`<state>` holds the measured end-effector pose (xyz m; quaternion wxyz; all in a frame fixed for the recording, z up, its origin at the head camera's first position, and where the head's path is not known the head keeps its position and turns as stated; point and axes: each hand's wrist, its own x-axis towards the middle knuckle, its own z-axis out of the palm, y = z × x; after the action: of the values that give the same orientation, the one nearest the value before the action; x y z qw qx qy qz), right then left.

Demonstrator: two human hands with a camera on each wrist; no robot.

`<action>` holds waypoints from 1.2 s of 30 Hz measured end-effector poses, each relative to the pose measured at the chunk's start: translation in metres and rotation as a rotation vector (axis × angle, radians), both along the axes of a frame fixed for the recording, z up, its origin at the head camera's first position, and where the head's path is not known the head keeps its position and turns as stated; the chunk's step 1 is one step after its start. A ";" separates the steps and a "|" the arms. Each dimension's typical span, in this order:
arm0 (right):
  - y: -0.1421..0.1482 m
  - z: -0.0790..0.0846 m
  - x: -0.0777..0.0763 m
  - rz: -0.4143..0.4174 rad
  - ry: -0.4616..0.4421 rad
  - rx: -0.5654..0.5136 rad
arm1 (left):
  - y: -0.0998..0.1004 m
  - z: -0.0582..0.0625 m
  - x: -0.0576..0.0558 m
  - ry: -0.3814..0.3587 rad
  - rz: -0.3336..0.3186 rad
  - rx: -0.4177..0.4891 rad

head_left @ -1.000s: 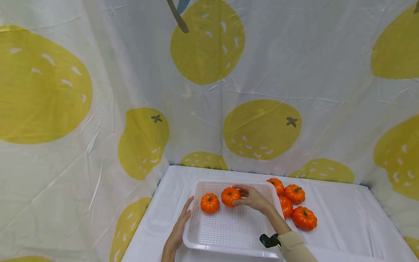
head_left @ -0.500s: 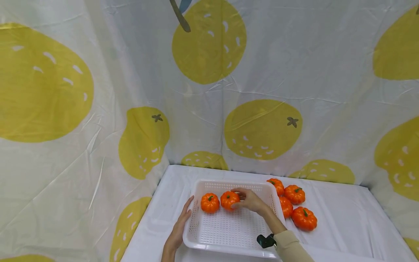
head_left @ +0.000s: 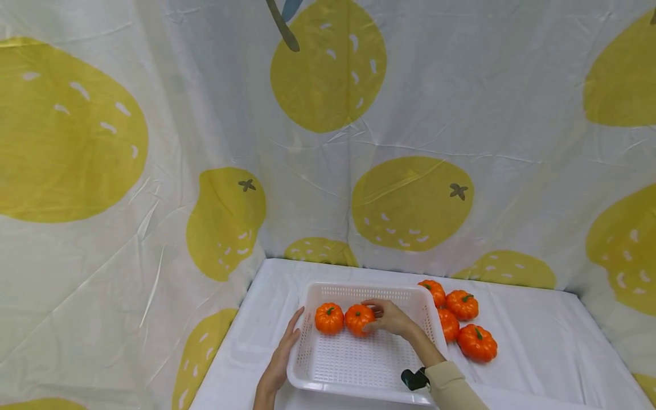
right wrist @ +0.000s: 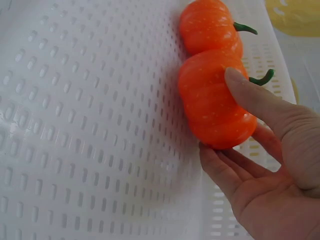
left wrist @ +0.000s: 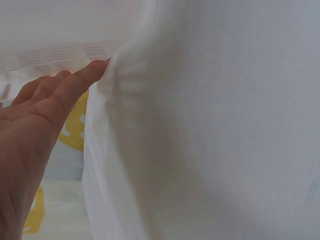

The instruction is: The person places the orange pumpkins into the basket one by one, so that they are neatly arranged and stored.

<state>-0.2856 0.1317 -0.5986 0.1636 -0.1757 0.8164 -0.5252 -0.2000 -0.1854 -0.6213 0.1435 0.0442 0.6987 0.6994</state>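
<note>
Two small orange pumpkins with green stems are in a white perforated plastic basket [head_left: 348, 364]. My right hand [head_left: 389, 319] grips the right-hand pumpkin [head_left: 357, 320]; in the right wrist view, its thumb lies on the pumpkin's side and its fingers reach round the other side. This pumpkin touches the other pumpkin [head_left: 329, 318], near the basket's back left. Against the basket's left outer wall rests my left hand [head_left: 279, 356], fingers extended. The left wrist view shows those extended fingers [left wrist: 75, 87] at the basket's side.
Several more pumpkins [head_left: 476, 343] lie on the white-covered table [head_left: 538, 341], just right of the basket. A white curtain [head_left: 307, 188] printed with yellow fruit hangs behind and along the sides. A dark device [head_left: 414, 379] sits at my right wrist.
My right hand has brought its pumpkin slightly left and down, until it sits against the other pumpkin. The left hand and the basket have stayed put.
</note>
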 end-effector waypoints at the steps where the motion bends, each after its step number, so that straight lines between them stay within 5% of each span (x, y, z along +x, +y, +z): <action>1: 0.000 0.000 0.000 0.001 0.002 0.002 | 0.000 0.000 0.000 0.000 0.002 0.000; 26: -0.001 0.001 0.001 0.016 0.068 0.047 | 0.002 0.002 0.000 0.031 0.006 -0.004; 36: 0.017 0.023 0.003 -0.069 -0.045 0.028 | 0.002 0.000 0.001 0.029 -0.002 -0.028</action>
<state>-0.2824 0.1484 -0.5760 0.1662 -0.1336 0.8253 -0.5228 -0.1989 -0.1834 -0.6208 0.1349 0.0531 0.7103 0.6888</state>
